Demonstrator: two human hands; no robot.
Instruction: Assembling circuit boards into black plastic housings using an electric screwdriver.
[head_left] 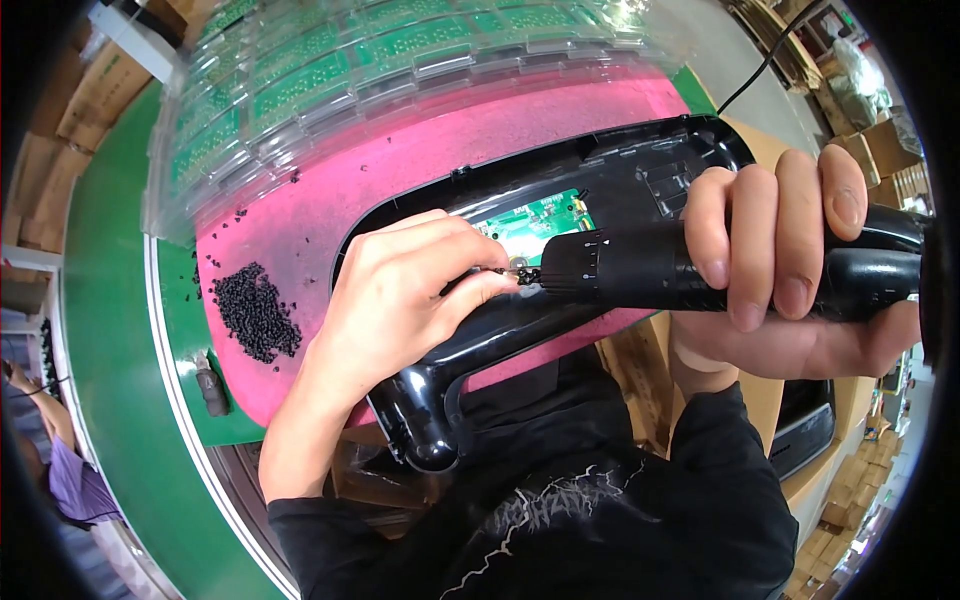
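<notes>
My right hand (770,240) wraps around the barrel of a black power screwdriver (640,268), which lies level and points left. At its tip, my left hand (400,285) pinches with thumb and forefinger; small black screws (530,276) show there, partly hidden by the fingers. Beneath both hands rests a black plastic housing (625,200) with a rounded handle-like end toward me. A green circuit board (540,218) sits inside it, partly covered by my left hand and the screwdriver. Left of my left wrist, a heap of small black screws (255,312) lies on the pink mat (330,190).
Stacked clear plastic trays (330,75) of green boards stand along the far side. A dark stubby object (212,388) lies on the green tabletop (110,330). Cardboard (825,455) is at the right, with a black cable (765,65) beyond. Another person's purple sleeve (82,485) shows far left.
</notes>
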